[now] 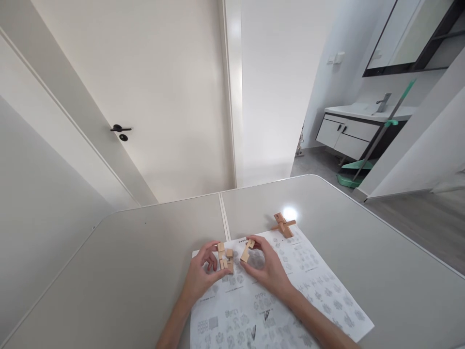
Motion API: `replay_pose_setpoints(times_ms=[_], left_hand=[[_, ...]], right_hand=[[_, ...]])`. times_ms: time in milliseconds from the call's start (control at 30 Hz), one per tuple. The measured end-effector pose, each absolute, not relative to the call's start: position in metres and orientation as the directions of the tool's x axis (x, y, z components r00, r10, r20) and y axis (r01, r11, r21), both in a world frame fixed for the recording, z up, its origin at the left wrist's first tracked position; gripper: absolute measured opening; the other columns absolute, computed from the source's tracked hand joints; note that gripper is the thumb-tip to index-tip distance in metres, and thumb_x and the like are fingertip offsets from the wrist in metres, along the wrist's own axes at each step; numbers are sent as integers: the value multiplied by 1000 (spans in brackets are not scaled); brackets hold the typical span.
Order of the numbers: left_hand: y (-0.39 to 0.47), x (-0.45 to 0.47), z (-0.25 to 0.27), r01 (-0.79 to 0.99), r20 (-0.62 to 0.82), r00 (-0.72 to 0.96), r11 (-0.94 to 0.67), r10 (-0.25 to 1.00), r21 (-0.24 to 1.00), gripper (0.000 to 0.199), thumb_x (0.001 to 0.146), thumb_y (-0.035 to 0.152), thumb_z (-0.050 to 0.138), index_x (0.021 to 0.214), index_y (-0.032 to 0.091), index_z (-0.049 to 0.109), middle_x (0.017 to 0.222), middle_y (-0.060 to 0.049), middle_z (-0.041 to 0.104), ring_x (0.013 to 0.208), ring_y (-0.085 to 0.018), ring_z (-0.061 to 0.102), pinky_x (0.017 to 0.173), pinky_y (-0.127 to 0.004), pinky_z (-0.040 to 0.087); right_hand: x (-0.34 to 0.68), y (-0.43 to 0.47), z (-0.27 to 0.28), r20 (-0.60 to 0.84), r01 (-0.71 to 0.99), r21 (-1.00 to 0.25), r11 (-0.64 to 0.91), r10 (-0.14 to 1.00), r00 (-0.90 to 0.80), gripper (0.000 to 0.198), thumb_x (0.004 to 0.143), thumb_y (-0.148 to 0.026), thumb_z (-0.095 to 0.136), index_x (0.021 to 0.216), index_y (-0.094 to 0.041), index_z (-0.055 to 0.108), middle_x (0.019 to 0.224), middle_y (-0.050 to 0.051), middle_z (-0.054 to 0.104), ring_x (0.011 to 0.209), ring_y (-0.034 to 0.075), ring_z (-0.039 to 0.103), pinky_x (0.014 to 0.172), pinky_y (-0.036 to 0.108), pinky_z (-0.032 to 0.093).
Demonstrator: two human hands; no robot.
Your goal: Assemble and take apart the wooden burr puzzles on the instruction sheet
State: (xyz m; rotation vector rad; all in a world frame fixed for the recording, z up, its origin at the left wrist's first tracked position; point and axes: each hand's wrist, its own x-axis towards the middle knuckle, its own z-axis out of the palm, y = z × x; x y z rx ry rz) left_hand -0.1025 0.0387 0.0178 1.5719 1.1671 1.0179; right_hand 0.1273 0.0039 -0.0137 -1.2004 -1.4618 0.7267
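Note:
Over a printed instruction sheet, my left hand grips some joined, notched wooden puzzle pieces between thumb and fingers. My right hand pinches a single notched wooden puzzle piece by its two ends, holding it tilted. A small gap separates this piece from the joined ones. Beyond my right hand, at the sheet's upper right corner, lies a darker cluster of crossed wooden puzzle pieces. The diagrams printed on the sheet are too small to read.
The grey table has a raised light rim and a seam running away from me. Behind it stands a white door with a black handle. A washbasin cabinet and a green dustpan are at the right.

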Motion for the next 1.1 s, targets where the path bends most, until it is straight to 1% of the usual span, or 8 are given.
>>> replay_pose_setpoints(times_ms=[200,333,500,633,733,933,1000,1100], left_hand=[[39,-98,15,215,87,209,-133,974,967,68,65,34,91,127,27,65,93,-3,70,59,-11,51,58,-25,42],[38,-99,15,216,92,180,-131,979,968,68,63,34,92,125,28,67,93,-2,71,54,-10,49,55,-24,43],[36,-99,14,299,119,192,-174,974,938,65,68,35,89,128,30,64,90,-1,71,54,-11,50,54,-24,44],[34,-96,12,322,131,203,-192,970,927,63,69,34,88,128,31,65,91,-1,72,53,-11,50,54,-24,44],[33,-94,11,357,102,252,-190,962,915,63,72,36,86,130,31,62,91,0,71,55,-11,51,54,-23,44],[32,-92,6,424,42,308,-176,950,888,65,79,41,79,137,30,52,98,1,68,59,-10,52,59,-24,48],[32,-93,5,429,32,310,-170,950,887,65,80,41,79,137,30,51,98,0,67,60,-10,52,59,-24,48],[31,-92,6,417,17,306,-150,952,897,64,82,42,77,138,30,50,99,0,67,60,-10,52,58,-24,47]], right_hand=[[125,0,-15,286,227,-933,279,958,-5,47,85,-34,74,129,-27,58,111,8,68,97,26,65,93,43,54],[122,-4,-11,301,236,-922,307,952,-64,44,88,-34,71,130,-28,59,108,7,67,91,25,63,85,39,54],[119,-6,-10,242,267,-929,256,966,-86,16,91,-37,67,100,-25,63,85,2,56,70,18,50,64,30,43],[119,-6,-14,98,173,-978,114,990,-103,26,85,-42,75,87,-23,57,66,-5,42,60,14,36,55,26,30],[120,-7,-11,42,83,-995,54,989,-142,28,90,-48,69,97,-24,57,68,-6,40,61,14,36,57,26,32],[118,-9,-7,28,22,-999,33,983,-183,48,105,-54,40,143,-25,43,79,-2,50,69,18,47,70,32,43],[115,-8,-11,46,-20,-999,43,981,-190,50,105,-55,39,144,-24,41,81,-1,55,64,16,47,68,32,44],[111,-7,-14,66,-137,-990,40,980,-187,39,105,-56,41,128,-25,47,96,3,63,58,12,48,60,30,43]])
